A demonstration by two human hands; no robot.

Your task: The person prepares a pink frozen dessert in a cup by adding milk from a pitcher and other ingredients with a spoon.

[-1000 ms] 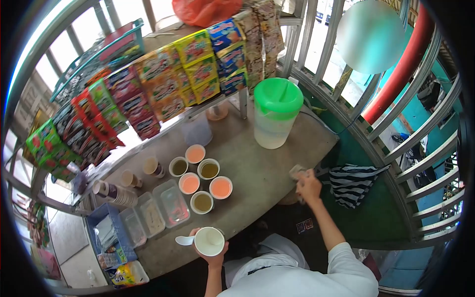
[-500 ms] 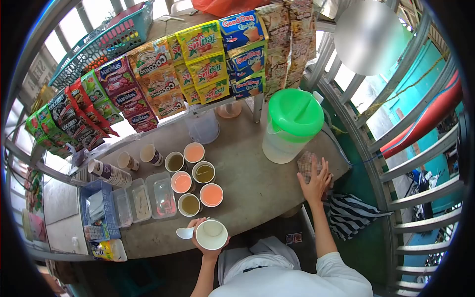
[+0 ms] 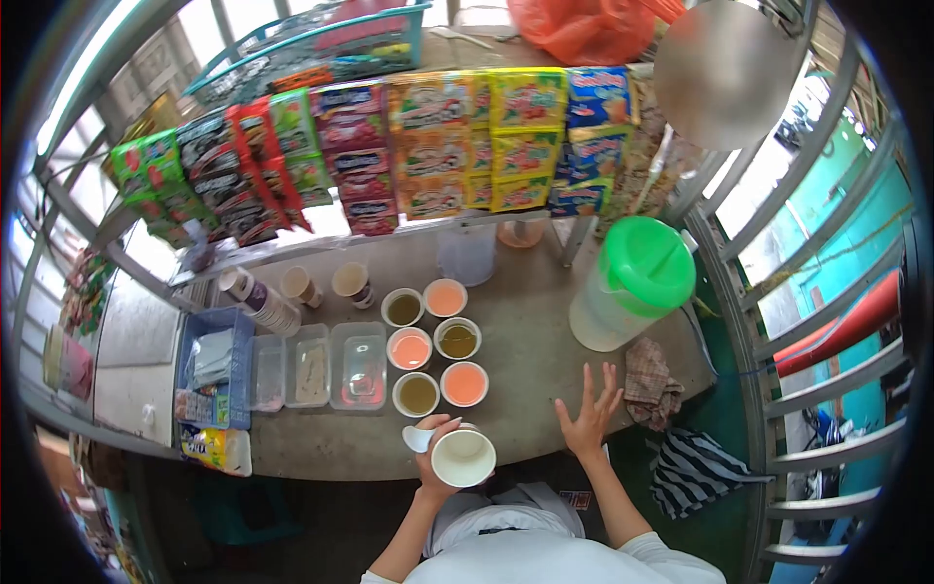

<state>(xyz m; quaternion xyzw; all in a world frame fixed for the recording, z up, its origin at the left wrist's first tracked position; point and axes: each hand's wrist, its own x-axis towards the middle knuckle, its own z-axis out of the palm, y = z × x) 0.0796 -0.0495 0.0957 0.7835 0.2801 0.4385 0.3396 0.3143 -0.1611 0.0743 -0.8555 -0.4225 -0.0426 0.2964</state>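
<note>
A white paper cup is held in my left hand at the table's front edge; the cup looks empty. A white spoon sticks out beside it from the same hand. My right hand is spread with nothing in it, left of a crumpled checked cloth. Behind it stands a pitcher with a green lid. Several filled cups stand together, some with pink drink, others with a greenish-brown one.
Clear plastic containers, a blue basket and stacked paper cups are on the left. Drink sachets hang across the back. A striped cloth lies at the right, near metal bars.
The view has turned, so the table's items appear further right. My right hand has come off the checked cloth and moved left of it. My left hand still holds the cup and spoon.
</note>
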